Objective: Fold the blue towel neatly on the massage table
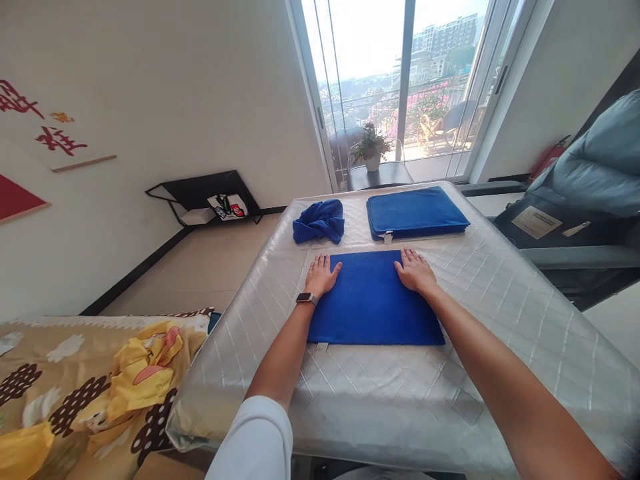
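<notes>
A blue towel (375, 300) lies flat as a smooth rectangle in front of me, with a small white tag at its near left edge. My left hand (323, 275), with a watch (306, 299) on the wrist, rests open at the towel's far left corner. At its far right corner my right hand (415, 270) lies flat, fingers stretched forward. Beyond them sits a neat stack of folded blue towels (417, 212), a white tag showing at its near left corner. To the left of that stack is a crumpled blue towel (319, 221).
Everything blue lies on a mattress in shiny quilted plastic (530, 347). A patterned bedspread (65, 373) is at lower left. A grey armchair (595, 173) stands close on the right. Past the far edge are a chair with a potted plant (371, 150) and a glass door (360, 73).
</notes>
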Tool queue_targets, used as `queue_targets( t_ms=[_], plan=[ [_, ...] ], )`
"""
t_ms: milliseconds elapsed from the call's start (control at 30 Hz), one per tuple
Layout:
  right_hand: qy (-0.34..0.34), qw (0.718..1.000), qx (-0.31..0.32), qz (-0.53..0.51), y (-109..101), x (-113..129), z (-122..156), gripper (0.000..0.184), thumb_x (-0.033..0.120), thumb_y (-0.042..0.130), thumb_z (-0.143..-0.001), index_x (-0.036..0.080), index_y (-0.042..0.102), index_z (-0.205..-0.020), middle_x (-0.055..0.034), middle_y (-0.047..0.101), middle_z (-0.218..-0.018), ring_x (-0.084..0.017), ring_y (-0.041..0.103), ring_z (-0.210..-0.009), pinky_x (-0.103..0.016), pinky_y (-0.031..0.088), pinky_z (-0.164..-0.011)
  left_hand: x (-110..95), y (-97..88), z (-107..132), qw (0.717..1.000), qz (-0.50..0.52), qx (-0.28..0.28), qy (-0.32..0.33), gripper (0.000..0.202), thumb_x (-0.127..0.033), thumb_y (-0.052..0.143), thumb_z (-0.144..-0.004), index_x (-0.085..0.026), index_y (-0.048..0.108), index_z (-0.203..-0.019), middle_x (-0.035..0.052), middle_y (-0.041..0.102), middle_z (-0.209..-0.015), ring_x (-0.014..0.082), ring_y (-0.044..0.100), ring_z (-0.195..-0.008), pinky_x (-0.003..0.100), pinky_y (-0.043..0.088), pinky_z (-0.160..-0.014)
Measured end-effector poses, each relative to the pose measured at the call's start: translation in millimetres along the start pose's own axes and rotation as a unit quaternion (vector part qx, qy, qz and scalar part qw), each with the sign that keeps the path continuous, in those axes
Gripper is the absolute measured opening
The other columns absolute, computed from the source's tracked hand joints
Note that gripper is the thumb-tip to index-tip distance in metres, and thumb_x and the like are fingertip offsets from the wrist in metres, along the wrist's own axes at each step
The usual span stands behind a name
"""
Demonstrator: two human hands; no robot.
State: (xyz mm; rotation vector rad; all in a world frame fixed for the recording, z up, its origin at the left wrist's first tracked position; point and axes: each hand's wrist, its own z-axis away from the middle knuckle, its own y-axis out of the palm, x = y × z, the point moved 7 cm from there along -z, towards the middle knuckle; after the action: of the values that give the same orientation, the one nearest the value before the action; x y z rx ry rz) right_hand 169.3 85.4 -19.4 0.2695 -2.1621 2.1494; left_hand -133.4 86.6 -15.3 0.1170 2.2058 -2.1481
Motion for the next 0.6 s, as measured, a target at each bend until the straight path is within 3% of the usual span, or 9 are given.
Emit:
queue_targets(
  t_ms=[100, 167, 300, 367, 433, 500, 600],
  plan=[
    [0.002, 1.000, 0.003, -0.004, -0.8, 1.2, 0.8, 0.071, 0.046, 0.018, -0.103, 0.005, 0.022, -0.161, -0.0104, 0.018, -0.168, -0.022, 0.014, -0.155, -0.039, 0.012, -0.126, -9.7, -11.4, -0.8, 0.998, -0.042, -0.014, -0.037, 0.089, -0.068, 0.019, -0.099, -0.002, 0.028, -0.157, 0.0200, 0.024, -0.165, 0.0312, 0.016, -0.155, 0.045, 0.012, -0.126],
    [0.005, 1.000, 0.006, -0.006, -0.8, 1.7, 1.0, 0.071, 0.047, 0.018, -0.103, 0.005, 0.022, -0.161, -0.0104, 0.018, -0.168, -0.022, 0.014, -0.155, -0.039, 0.012, -0.125, -36.4, -22.5, 0.4, 0.996, -0.062, -0.054, -0.038, 0.090, -0.067, 0.021, -0.099, 0.004, 0.031, -0.154, 0.0243, 0.026, -0.163, 0.0325, 0.015, -0.155, 0.046, 0.009, -0.126],
    [0.003, 1.000, -0.005, 0.001, -1.3, -0.3, 1.8, 0.070, 0.044, 0.019, -0.102, 0.005, 0.023, -0.160, -0.0109, 0.019, -0.168, -0.023, 0.016, -0.154, -0.040, 0.013, -0.125, -148.1, -24.9, 7.3, 0.987, -0.003, -0.101, 0.127, 0.081, -0.061, 0.014, -0.103, -0.004, 0.037, -0.154, 0.0201, 0.032, -0.162, 0.0293, 0.022, -0.153, 0.045, 0.018, -0.125],
    [-0.015, 1.000, -0.001, 0.021, 0.6, -1.4, 2.9, 0.068, 0.038, 0.027, -0.101, 0.006, 0.024, -0.160, -0.0107, 0.018, -0.168, -0.022, 0.014, -0.155, -0.039, 0.013, -0.126, -203.7, -13.6, 11.6, 0.972, 0.041, -0.079, 0.217, 0.074, -0.058, 0.015, -0.104, -0.009, 0.038, -0.155, 0.0170, 0.039, -0.159, 0.0261, 0.029, -0.151, 0.043, 0.024, -0.123],
    [-0.038, 0.998, 0.007, 0.044, 3.3, -2.0, 4.2, 0.070, 0.031, 0.036, -0.096, 0.008, 0.024, -0.161, -0.0107, 0.016, -0.168, -0.022, 0.012, -0.155, -0.037, 0.013, -0.126, -237.1, -1.5, 12.9, 0.963, 0.072, -0.060, 0.253, 0.068, -0.053, 0.014, -0.106, -0.013, 0.037, -0.155, 0.0149, 0.040, -0.159, 0.0230, 0.032, -0.150, 0.041, 0.027, -0.122],
    [-0.048, 0.997, 0.007, 0.054, 4.2, -2.4, 4.9, 0.072, 0.028, 0.039, -0.094, 0.008, 0.023, -0.161, -0.0110, 0.016, -0.168, -0.022, 0.012, -0.155, -0.037, 0.013, -0.125, -245.8, 7.9, 11.4, 0.963, 0.088, -0.048, 0.252, 0.065, -0.050, 0.011, -0.107, -0.015, 0.036, -0.155, 0.0136, 0.040, -0.160, 0.0216, 0.034, -0.149, 0.041, 0.029, -0.122],
    [-0.030, 0.999, -0.004, 0.037, 1.5, -2.1, 4.1, 0.067, 0.032, 0.029, -0.099, 0.009, 0.023, -0.161, -0.0113, 0.019, -0.168, -0.022, 0.014, -0.155, -0.039, 0.016, -0.125, -224.3, 13.7, 9.1, 0.969, 0.082, -0.037, 0.229, 0.067, -0.053, 0.010, -0.106, -0.017, 0.035, -0.156, 0.0119, 0.040, -0.160, 0.0216, 0.032, -0.150, 0.043, 0.026, -0.123]
  ],
)
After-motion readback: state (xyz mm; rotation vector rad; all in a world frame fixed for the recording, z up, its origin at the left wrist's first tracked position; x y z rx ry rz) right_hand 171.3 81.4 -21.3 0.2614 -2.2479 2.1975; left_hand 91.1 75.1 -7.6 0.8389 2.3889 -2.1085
